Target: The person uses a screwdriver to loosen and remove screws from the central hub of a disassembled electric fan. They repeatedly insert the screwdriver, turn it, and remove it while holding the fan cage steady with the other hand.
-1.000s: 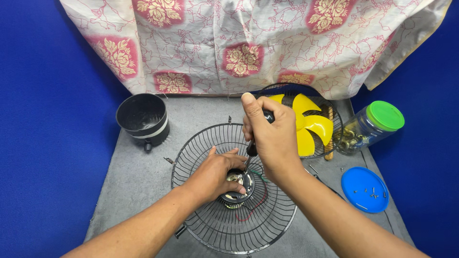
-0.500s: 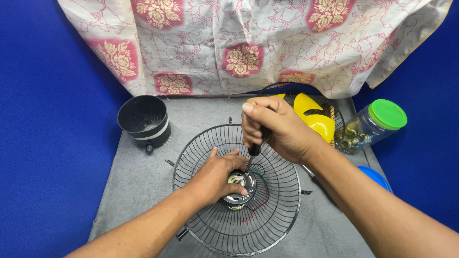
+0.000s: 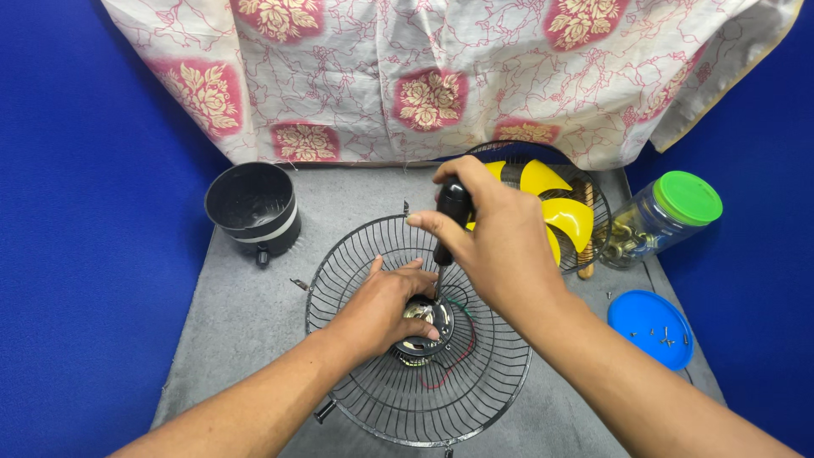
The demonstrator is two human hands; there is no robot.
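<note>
A black wire fan guard (image 3: 356,254) lies on the grey mat, with a small motor (image 3: 424,326) at its centre. My left hand (image 3: 386,305) rests on the motor and steadies it. My right hand (image 3: 496,242) grips the black handle of a screwdriver (image 3: 451,216), held upright with its tip down at the motor. Red and green wires (image 3: 458,348) run out from the motor across the guard.
A black cylindrical housing (image 3: 252,206) stands at the back left. Yellow fan blades (image 3: 560,212) sit in a second guard behind my right hand. A clear jar with a green lid (image 3: 666,216) and a blue lid (image 3: 649,326) holding small screws lie at the right. A floral cloth (image 3: 424,76) hangs behind.
My right hand has shifted its grip around the screwdriver handle while the tip stays at the motor. The left hand stays on the motor.
</note>
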